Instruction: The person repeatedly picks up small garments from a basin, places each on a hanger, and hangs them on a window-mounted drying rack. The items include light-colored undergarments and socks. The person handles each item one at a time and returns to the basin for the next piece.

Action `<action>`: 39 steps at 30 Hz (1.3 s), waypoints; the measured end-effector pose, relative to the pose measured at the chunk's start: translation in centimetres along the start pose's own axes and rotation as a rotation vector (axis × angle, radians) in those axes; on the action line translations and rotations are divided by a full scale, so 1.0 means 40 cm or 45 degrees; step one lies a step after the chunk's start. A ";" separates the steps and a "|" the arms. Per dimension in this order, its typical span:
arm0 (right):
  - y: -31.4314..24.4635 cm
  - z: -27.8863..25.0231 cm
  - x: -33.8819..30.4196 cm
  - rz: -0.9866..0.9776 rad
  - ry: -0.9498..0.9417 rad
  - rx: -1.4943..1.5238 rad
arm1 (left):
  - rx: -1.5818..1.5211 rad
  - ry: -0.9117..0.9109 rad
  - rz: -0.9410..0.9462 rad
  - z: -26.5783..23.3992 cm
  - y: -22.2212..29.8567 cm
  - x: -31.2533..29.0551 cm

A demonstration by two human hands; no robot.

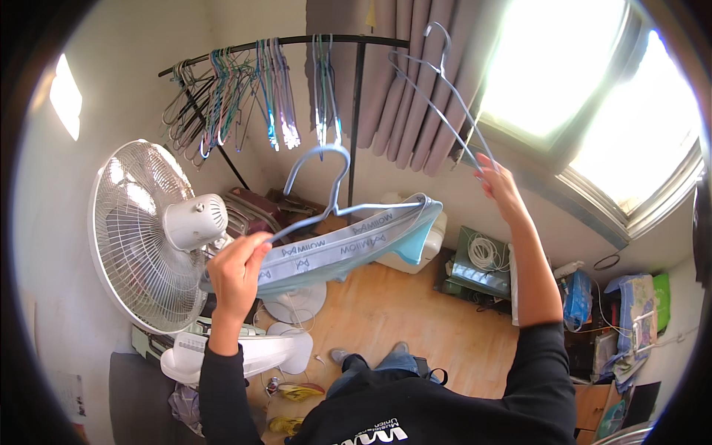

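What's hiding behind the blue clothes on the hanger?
Behind the blue garment, parts of a rounded white object, a round white base and the wooden floor show. The garment covers the rest, so I can't see that.

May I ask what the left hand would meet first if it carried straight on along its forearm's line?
Probably the blue hangers on the black rail, which lie ahead of the left hand in the picture; how far off they hang is unclear.
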State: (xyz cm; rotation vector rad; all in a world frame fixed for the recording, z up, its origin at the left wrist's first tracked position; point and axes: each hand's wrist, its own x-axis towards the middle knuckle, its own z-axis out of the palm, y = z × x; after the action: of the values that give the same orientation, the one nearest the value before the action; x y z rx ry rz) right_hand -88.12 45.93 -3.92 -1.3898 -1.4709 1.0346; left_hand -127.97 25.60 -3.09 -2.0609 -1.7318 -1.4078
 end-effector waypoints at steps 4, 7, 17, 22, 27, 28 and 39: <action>0.025 -0.208 -0.274 -0.106 0.162 0.085 | 0.059 0.075 0.137 0.076 0.107 0.121; 0.109 -0.322 -0.482 -0.279 0.285 0.506 | 0.185 0.163 0.206 0.126 0.192 0.232; 0.200 -0.359 -0.738 -0.463 0.307 0.877 | -0.235 0.288 0.336 0.313 0.643 0.635; 0.208 -0.416 -0.668 -0.653 0.325 0.805 | -0.391 0.347 0.476 0.319 0.831 0.705; 0.203 -0.427 -0.626 -0.700 0.452 0.752 | -0.445 0.452 0.614 0.368 0.921 0.712; 0.199 -0.426 -0.621 -0.698 0.505 0.759 | -0.533 0.470 0.639 0.378 0.934 0.706; 0.144 -0.396 -0.657 -0.848 1.000 0.874 | -0.852 0.231 0.853 0.182 1.083 0.648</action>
State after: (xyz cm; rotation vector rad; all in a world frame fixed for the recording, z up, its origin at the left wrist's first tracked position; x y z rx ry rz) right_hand -70.50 20.21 -5.52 -0.5971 -0.7615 0.3972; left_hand -90.33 33.69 30.35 -2.3482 -0.4099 -1.9633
